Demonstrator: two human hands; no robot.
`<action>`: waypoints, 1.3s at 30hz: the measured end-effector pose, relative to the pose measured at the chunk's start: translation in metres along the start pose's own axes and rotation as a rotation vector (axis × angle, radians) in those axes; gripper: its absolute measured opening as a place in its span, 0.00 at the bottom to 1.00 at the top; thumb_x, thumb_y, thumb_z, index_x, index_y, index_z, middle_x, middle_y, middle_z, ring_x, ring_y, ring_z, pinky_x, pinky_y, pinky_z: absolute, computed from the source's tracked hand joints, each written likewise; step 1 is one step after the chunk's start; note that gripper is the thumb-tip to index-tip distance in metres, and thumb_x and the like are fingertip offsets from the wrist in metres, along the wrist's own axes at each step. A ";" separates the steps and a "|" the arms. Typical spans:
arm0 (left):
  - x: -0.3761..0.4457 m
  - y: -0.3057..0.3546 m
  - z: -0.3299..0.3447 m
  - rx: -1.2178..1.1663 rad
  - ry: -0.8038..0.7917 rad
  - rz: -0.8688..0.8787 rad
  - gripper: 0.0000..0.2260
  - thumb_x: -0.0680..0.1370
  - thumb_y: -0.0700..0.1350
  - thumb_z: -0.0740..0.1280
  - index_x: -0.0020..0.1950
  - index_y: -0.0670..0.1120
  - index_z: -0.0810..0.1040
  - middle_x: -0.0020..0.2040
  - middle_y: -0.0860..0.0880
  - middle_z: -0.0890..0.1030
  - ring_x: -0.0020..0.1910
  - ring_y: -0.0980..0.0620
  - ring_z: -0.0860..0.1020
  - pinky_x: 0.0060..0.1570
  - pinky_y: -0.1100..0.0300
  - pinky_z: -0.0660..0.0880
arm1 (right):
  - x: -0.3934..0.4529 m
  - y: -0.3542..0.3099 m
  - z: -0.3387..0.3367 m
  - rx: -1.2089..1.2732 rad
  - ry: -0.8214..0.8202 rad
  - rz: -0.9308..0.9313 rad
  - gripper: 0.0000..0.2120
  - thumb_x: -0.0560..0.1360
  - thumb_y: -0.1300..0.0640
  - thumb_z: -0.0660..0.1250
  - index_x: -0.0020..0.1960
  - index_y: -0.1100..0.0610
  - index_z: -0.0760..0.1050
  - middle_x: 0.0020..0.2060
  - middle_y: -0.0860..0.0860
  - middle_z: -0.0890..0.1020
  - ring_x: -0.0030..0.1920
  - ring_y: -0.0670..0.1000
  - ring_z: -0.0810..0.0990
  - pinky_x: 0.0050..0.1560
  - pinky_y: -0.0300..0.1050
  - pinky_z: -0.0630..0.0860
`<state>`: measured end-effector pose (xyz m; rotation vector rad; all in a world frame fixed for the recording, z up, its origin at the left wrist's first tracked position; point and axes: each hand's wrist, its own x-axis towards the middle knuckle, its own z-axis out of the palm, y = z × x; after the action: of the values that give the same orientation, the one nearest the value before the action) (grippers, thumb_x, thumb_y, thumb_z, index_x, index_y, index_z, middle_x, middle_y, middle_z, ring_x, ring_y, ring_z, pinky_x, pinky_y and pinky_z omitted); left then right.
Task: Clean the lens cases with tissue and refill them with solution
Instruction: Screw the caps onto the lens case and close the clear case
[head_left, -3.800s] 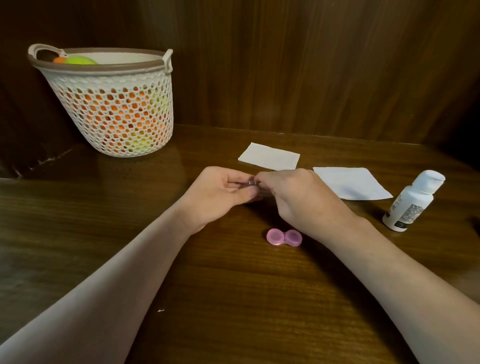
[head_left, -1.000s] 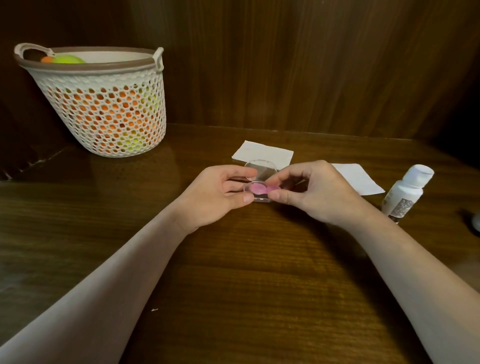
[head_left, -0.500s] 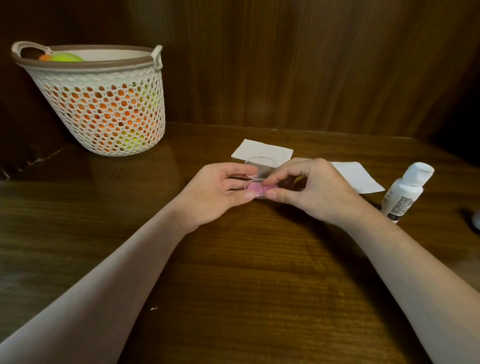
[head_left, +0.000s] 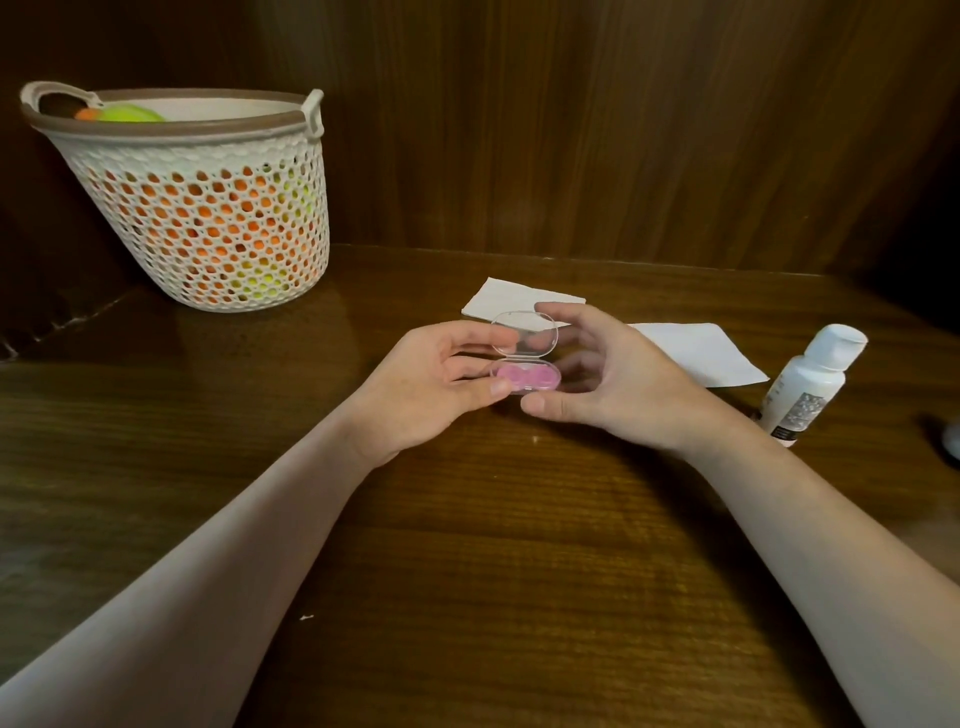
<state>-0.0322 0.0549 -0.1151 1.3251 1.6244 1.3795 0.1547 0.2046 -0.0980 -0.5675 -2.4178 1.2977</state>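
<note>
Two bare forearms entered from the bottom corners of the frame and narrowed toward the middle, where the left hand (head_left: 426, 387) and right hand (head_left: 615, 387) met. No sleeve edge showed anywhere along either arm. No ring, watch or bracelet showed on the fingers or wrists. The nails (head_left: 500, 386) that faced the camera were short, plain and unpainted.

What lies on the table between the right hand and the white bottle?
In the head view, a flat white tissue lies there, between the right hand and the bottle, partly hidden behind the hand.
</note>
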 end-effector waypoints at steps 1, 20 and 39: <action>0.000 0.000 0.000 0.005 0.008 -0.001 0.21 0.78 0.38 0.77 0.67 0.54 0.80 0.64 0.55 0.84 0.62 0.58 0.84 0.61 0.60 0.82 | 0.000 0.000 0.001 0.006 0.011 -0.012 0.46 0.66 0.45 0.84 0.79 0.42 0.67 0.65 0.41 0.81 0.57 0.41 0.86 0.56 0.42 0.85; -0.002 0.003 0.002 0.003 0.061 0.039 0.12 0.80 0.42 0.74 0.64 0.50 0.84 0.60 0.54 0.86 0.61 0.55 0.85 0.60 0.58 0.83 | -0.001 -0.001 0.000 -0.086 0.161 -0.083 0.12 0.73 0.44 0.80 0.55 0.42 0.83 0.54 0.39 0.86 0.53 0.41 0.86 0.54 0.47 0.86; -0.001 -0.001 0.001 -0.074 0.034 0.103 0.11 0.80 0.40 0.73 0.63 0.45 0.85 0.58 0.50 0.88 0.59 0.51 0.87 0.58 0.58 0.83 | -0.005 -0.007 0.003 -0.194 0.172 -0.246 0.08 0.75 0.53 0.80 0.54 0.47 0.87 0.53 0.37 0.86 0.56 0.38 0.83 0.53 0.30 0.80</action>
<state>-0.0315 0.0541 -0.1165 1.3651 1.5309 1.5153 0.1561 0.1962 -0.0940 -0.3964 -2.3944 0.8854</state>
